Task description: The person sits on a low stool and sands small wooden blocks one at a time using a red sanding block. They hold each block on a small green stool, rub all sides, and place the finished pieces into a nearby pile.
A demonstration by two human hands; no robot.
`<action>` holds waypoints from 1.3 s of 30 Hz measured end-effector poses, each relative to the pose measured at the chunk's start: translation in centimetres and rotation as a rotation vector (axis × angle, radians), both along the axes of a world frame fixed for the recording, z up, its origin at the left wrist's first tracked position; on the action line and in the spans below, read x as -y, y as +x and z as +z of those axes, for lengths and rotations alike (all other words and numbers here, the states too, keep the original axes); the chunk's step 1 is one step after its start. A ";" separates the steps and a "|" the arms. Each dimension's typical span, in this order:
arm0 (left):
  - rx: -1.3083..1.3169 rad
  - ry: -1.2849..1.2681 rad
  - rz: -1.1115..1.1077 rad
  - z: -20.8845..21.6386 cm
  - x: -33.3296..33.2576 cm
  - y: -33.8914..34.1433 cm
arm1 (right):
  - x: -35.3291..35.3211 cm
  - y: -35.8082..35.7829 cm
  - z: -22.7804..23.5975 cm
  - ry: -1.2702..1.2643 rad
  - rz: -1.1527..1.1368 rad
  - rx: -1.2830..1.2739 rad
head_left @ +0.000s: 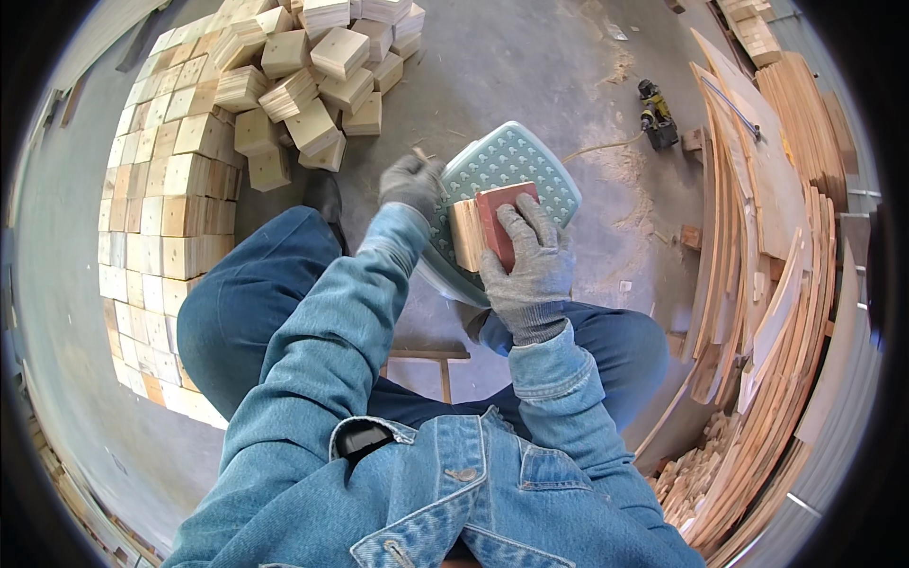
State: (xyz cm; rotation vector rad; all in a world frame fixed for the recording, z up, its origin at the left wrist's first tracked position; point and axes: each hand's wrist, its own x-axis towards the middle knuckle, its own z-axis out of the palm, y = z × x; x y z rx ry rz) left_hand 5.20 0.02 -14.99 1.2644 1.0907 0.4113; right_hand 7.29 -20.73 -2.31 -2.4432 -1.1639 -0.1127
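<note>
Evidently, the gloved right hand (532, 270) gripped a reddish-brown rectangular pad (502, 225), fingers spread across its face; the pad lay against a layered plywood block (465, 235), both over the patterned top of a pale teal plastic stool (473, 170); the gloved left hand (413, 182) was at the stool's left edge, its fingers curled inward, though whether they held anything could not be told; loose wooden blocks (339, 57) lay heaped beyond, beside neatly stacked ones (151, 213); a yellow-and-black power tool (655, 115) rested on the floor (568, 85) rightward, near leaning boards (757, 180).
</note>
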 end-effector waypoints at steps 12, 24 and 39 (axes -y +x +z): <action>0.479 -0.455 0.544 -1.1 -6.4 -1.6 | -0.3 0.4 -0.3 0.052 0.016 0.015; 0.585 -0.104 -0.453 6.9 -3.5 1.6 | -0.2 0.4 0.1 -0.016 -0.033 -0.036; 0.107 0.268 -0.615 2.5 1.4 -5.8 | 0.1 0.0 -0.3 -0.024 -0.063 -0.070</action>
